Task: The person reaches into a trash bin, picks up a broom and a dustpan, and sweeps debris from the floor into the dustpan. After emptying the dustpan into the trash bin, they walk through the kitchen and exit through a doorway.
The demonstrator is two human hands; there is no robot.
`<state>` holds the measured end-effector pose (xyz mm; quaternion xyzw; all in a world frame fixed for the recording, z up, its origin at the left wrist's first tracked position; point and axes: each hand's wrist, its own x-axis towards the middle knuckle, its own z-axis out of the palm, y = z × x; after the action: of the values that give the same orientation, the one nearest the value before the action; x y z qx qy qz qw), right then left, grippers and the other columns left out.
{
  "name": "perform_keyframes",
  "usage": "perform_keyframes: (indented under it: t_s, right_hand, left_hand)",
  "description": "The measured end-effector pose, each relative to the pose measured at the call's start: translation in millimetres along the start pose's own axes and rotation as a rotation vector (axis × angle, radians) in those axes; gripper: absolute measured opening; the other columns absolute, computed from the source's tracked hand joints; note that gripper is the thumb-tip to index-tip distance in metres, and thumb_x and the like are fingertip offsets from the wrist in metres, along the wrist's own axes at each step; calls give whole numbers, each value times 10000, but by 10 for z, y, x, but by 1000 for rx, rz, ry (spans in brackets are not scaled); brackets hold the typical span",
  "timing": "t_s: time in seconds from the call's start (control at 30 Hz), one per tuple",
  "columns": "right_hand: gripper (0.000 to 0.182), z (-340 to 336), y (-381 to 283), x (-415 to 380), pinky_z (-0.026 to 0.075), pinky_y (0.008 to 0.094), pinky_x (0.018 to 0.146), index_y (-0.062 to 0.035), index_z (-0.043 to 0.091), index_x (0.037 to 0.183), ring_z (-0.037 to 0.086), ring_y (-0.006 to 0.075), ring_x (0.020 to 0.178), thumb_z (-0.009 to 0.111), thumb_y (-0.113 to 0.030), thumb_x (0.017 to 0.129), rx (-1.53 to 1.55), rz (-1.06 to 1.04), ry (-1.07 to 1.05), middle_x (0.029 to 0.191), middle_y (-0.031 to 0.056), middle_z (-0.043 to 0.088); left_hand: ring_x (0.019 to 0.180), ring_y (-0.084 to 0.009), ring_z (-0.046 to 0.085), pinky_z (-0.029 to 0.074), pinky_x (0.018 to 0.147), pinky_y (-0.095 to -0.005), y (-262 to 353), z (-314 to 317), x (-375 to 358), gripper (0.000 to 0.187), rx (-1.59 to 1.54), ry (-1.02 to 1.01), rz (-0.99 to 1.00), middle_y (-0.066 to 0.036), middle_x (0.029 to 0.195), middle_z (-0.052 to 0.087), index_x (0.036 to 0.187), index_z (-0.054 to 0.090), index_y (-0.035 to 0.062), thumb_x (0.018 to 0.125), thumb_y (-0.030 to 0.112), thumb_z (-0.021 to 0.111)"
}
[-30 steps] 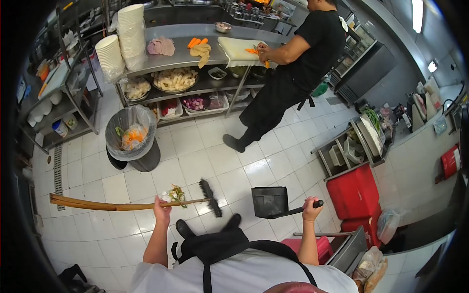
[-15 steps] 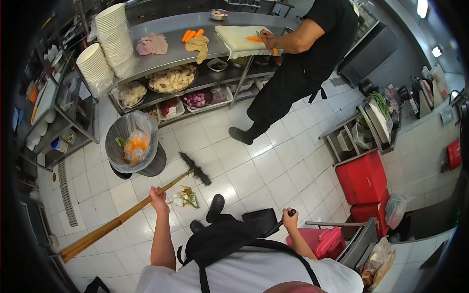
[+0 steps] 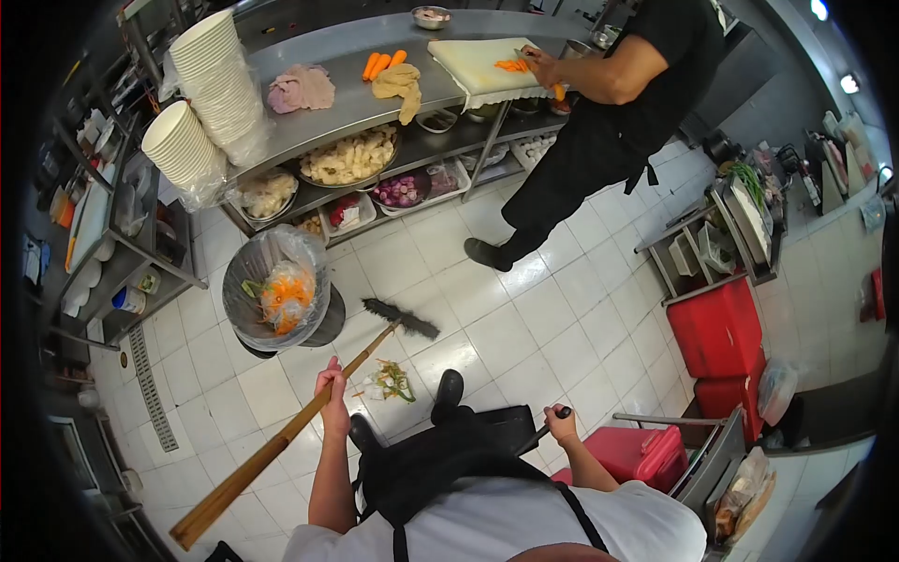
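My left hand [image 3: 331, 391] is wrapped round the wooden handle of a broom [image 3: 281, 440]. The broom's dark bristle head [image 3: 401, 317] rests on the tiles beyond a small heap of vegetable scraps [image 3: 390, 382]. At the right, my right hand [image 3: 561, 426] grips the black handle of a dustpan. Its black pan [image 3: 506, 428] is low beside my feet, partly hidden by my apron. Between the scraps and the steel counter stands a lined bin [image 3: 276, 290] with orange and green peelings inside.
A co-worker in black [image 3: 599, 122] cuts carrots on a white board [image 3: 482, 67] at the steel counter [image 3: 328, 94]. Stacked white containers [image 3: 211, 84] stand at its left end. Red crates [image 3: 716, 328] and a pink bin [image 3: 646, 454] are at the right.
The broom and my left hand have shifted right with the view. The broom head sits at a slightly different angle. The co-worker still works at the board.
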<state>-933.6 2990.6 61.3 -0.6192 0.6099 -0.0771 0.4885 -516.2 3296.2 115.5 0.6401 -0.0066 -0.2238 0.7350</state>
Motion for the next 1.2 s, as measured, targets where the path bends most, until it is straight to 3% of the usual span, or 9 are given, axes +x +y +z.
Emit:
perform_keyframes:
  t_s: [0.07,0.1,0.23,0.53,0.6,0.63,0.87,0.97,1.2]
  right_hand:
    - [262,136,113,-200,425,295,551,-38,559,650,523,135,556,630,-205,839,-4,-5,24,594,52,577]
    - [261,220,178,-327,424,293,564,-39,564,665,519,132,574,632,-217,844,-13,-10,38,610,49,582]
    - [269,728,434,-1010,418,284,646,-32,602,759,491,111,684,669,-280,840,59,37,65,700,10,583]
    - [480,1881,1186,-2061,475,370,588,-129,529,1145,630,256,763,629,-480,834,412,521,278,991,58,600]
    - [447,2035,1066,-2051,433,284,476,-63,581,1054,567,168,597,667,-431,817,430,514,360,819,60,616]
    - [494,2041,1038,-2029,494,413,677,-89,517,1180,650,274,824,598,-461,865,371,525,266,1048,90,612]
    - [462,2040,871,-1993,484,354,627,-61,580,1088,632,227,779,636,-449,844,313,459,235,940,88,634]
    - [386,2140,924,-1951,477,315,629,-39,639,867,569,158,692,699,-415,802,297,450,271,810,69,630]
    - [454,2343,959,-1866,497,322,705,-27,642,956,601,170,770,693,-446,791,-10,261,113,862,73,646]
  left_hand:
    - [1044,-205,542,388,945,-387,97,-332,2,134,116,-250,165,-102,1122,615,810,519,81,889,160,593]
    - [961,-213,579,416,923,-369,94,-405,24,177,92,-279,234,-74,871,656,719,522,57,850,105,630]
    - [960,-256,584,437,875,-376,49,-971,116,210,317,-521,279,-80,739,609,677,518,51,804,117,672]
    - [943,-256,577,434,858,-374,-84,-1464,354,212,293,-608,331,-97,768,600,680,534,37,815,145,656]
    - [945,-255,576,432,855,-371,-113,-1484,411,219,295,-610,329,-98,766,598,678,533,37,815,153,658]
    - [939,-253,576,432,850,-369,-114,-1467,405,231,281,-576,320,-96,762,596,674,528,34,815,162,659]
    - [938,-256,574,433,841,-369,-198,-1460,414,232,247,-543,313,-97,761,602,671,525,30,810,161,657]
    - [944,-267,568,433,845,-386,-195,-1526,323,268,246,-546,344,-90,756,604,666,524,34,822,215,646]
    - [958,-280,558,425,861,-409,-134,-1691,218,428,273,-582,401,-72,725,588,663,527,45,863,420,585]
